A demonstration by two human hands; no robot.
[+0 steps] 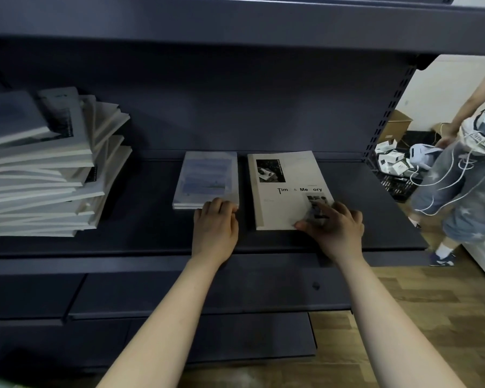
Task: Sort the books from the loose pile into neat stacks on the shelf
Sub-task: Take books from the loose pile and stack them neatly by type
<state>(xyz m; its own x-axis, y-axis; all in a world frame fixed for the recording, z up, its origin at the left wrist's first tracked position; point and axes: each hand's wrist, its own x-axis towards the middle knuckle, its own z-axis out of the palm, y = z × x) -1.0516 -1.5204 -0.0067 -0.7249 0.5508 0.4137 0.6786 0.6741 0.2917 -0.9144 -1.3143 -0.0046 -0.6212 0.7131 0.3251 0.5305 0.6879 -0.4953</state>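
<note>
1. Shelf (361,219): dark metal board that carries all the books. A second board lies below it.
2. Loose pile (39,175): at the left end of the shelf. The books lie flat but skewed, with edges fanned out at differing angles.
3. Small books (206,177): a low stack with a pale blue cover on top, near the shelf middle and well apart from the pile. How many it holds cannot be told.
4. Big book (280,203): lies flat just right of the small books with a narrow gap between them. The cover is pale, with a dark photo at the top left and a printed title.
5. Left hand (216,222): at the near right corner of the small books. The fingers are curled and the tips touch the near edge. Whether they clasp the stack or only bear against it cannot be told.
6. Right hand (338,226): on the near right corner of the big book. The fingers lie spread and nearly straight on the cover, the thumb lies along the near edge, and nothing is clasped. This area is blurred.
7. Second person (465,175): stands right of the shelf on a wood floor (403,317), with white cables hanging at the waist.
8. Crate (395,180): dark, beyond the shelf end, and filled with white boxes.
</note>
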